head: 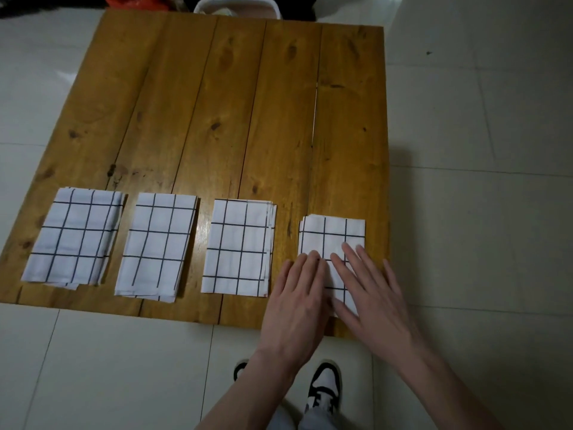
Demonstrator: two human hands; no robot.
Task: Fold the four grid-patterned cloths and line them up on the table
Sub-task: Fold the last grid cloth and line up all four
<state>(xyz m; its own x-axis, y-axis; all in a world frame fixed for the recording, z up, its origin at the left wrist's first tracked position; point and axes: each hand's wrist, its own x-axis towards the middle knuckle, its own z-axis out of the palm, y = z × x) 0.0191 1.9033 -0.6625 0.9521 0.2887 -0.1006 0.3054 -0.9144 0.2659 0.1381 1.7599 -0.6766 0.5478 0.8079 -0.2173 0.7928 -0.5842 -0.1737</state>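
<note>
Both hands flat, fingers straight: left hand [296, 287] and right hand [372, 287] press the fourth cloth [333, 231] to set creases; three folded cloths [238, 246] already lined up along table [248, 103] near edge

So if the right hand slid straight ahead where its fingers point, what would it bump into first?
Nothing, probably. The right hand lies flat on the rightmost cloth, pointing up-left; past that cloth's far edge only bare table shows.

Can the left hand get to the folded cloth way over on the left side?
Probably yes. The left hand lies flat on the rightmost cloth, holding nothing. Between it and the far-left cloth lie only two flat folded cloths, so it could likely pass over them, though that's a long sideways reach.
</note>
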